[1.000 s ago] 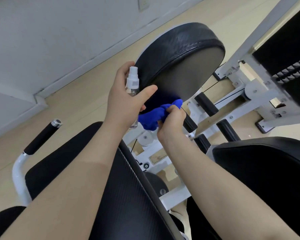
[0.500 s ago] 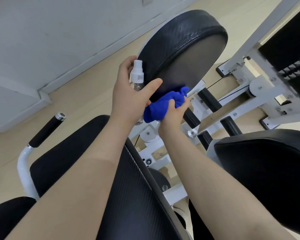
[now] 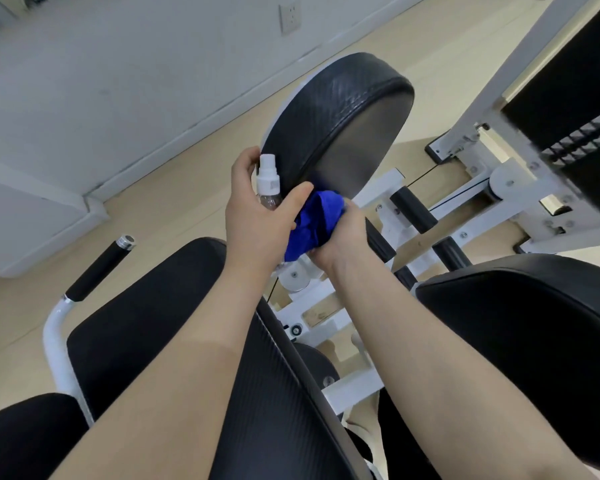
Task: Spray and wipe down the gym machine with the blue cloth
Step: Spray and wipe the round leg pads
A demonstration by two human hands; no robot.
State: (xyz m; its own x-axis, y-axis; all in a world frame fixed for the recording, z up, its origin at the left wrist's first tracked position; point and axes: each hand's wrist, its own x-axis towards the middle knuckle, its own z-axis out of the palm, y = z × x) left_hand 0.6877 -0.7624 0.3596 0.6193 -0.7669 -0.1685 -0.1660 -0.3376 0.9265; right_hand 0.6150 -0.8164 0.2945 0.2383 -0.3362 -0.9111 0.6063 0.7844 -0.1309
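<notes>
In the head view, the left hand had its fingers wrapped around a small clear spray bottle with a white nozzle. The right hand gripped the crumpled blue cloth, pressed against the lower edge of the round black padded cushion of the white-framed gym machine.

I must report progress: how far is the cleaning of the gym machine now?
Done: nothing visibly finished. In hand: the left hand holds the spray bottle; the right hand presses the blue cloth against the round pad. Left: the seat pads and black handle lie untouched.
</notes>
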